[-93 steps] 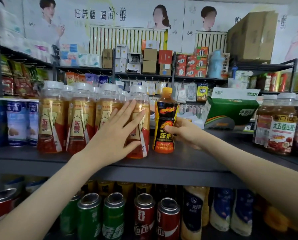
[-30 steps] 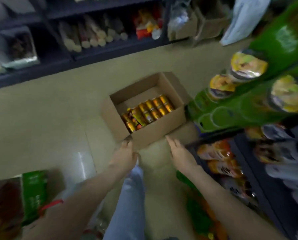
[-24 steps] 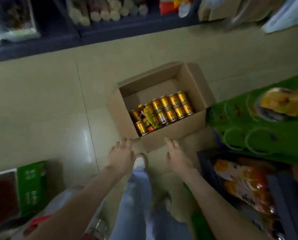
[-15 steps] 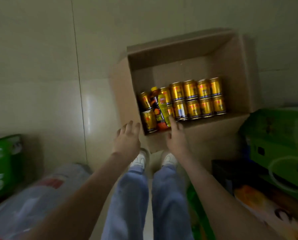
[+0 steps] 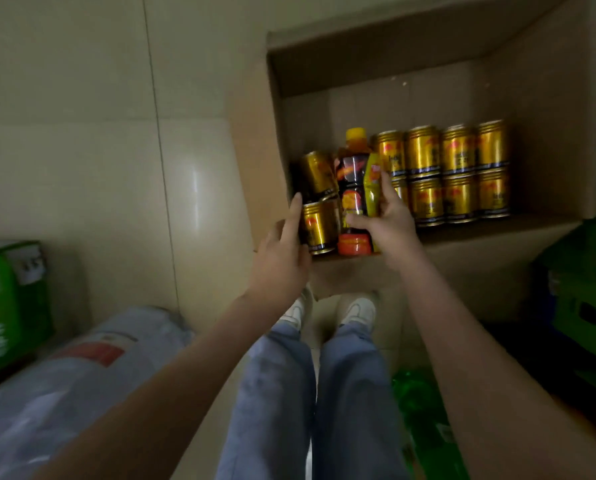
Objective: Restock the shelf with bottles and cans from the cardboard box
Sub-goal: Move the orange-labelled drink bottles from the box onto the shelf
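A green carton (image 5: 2, 306) is cut off at the left edge, beside a blurred plastic-wrapped pack (image 5: 64, 375). The left hand (image 5: 282, 251), fingers straight, hides part of a near gold can (image 5: 319, 225) in the cardboard box (image 5: 255, 140) on the floor (image 5: 81, 133); whether they touch is unclear. The right hand (image 5: 386, 220) curls round a yellow-green bottle (image 5: 372, 181), its thumb across the dark orange-capped bottle (image 5: 350, 178). Rows of gold cans (image 5: 457, 174) lie beyond, and green crates (image 5: 584, 299) are cropped at the right.
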